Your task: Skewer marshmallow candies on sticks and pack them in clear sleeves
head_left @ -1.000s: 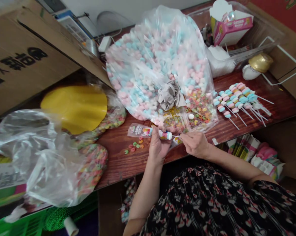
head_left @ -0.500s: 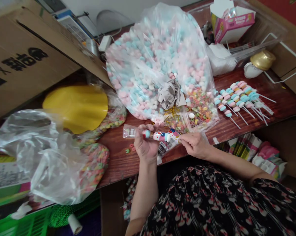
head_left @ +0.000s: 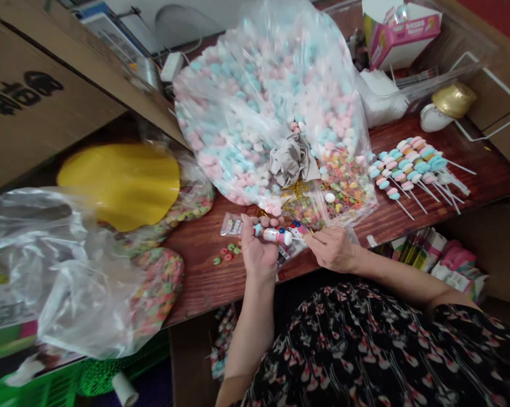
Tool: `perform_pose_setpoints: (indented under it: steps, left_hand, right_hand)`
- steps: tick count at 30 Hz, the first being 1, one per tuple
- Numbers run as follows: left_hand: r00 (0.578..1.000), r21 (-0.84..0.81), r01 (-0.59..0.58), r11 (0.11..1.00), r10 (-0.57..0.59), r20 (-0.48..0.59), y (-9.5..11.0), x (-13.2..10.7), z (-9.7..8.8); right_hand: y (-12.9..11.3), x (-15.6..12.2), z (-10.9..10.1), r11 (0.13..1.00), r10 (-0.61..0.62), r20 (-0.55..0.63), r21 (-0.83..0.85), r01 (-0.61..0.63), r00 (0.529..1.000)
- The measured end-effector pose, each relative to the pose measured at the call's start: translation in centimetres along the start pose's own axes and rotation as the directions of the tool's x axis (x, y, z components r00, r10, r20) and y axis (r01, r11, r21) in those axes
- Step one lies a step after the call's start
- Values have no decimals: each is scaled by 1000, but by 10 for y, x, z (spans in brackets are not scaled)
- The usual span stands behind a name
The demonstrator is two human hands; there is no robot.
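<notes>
A marshmallow skewer in a clear printed wrapper (head_left: 275, 235) lies across my left hand (head_left: 260, 254), whose fingers are curled round it. The wrapper's flat end sticks out past the thumb on the left. At its other end, my right hand (head_left: 333, 249) is closed in a pinch at the white stick and the gathered wrapper. Its fingertips partly hide what they grip. Just beyond my hands lie gold twist ties (head_left: 297, 192) and a small bag of colourful cereal rings (head_left: 343, 186). Several loose cereal rings (head_left: 228, 256) lie left of my left hand.
A big clear bag of pastel marshmallows (head_left: 238, 113) fills the table's back. Stacked marshmallow skewers (head_left: 411, 164) lie at right, below a gold-topped white object (head_left: 447, 107) and a clear bin (head_left: 462, 51). A cardboard box (head_left: 47, 85), yellow disc (head_left: 123, 183) and plastic bags (head_left: 81, 282) crowd the left.
My left hand has shifted slightly right with the wrapped skewer, uncovering more loose rings. My right hand has come a little closer to it. The view has turned slightly.
</notes>
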State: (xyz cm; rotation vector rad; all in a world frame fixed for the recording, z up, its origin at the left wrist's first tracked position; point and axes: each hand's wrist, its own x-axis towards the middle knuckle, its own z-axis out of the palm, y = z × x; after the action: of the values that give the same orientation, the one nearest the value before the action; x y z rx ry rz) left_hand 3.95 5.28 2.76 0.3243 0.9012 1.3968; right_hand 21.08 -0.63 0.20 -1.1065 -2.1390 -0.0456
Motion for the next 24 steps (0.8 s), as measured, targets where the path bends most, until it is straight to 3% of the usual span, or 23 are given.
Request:
perform_pose_setpoints:
  steps: [3,5,11,14,18,24]
  left_hand:
    - [996,38,-84,996,84,8,-1,0,0]
    - [988,50,-157,986,156,15,0,2,-2]
    - [965,108,-262,959,261,22,-2,4,-6]
    - [974,85,-227,970,225,33,-4,1,-4]
    - [992,-8,-75,997,76,101,-5,-7,1]
    - [965,65,4,998,-21,260,-24,-19,8]
  right_hand:
    - [-4,4,-8,966,140,157,196,-170,978]
    - [-10,6,-13,941,171,226,252,-227,959]
    - [-23,6,-12,998,29,118,57,-36,993]
    - [-19,5,-7,998,46,114,28,-50,992]
    - [-12,5,-3,976,149,182,128,-174,972]
    - [-8,14,1,806,302,275,438,-398,913]
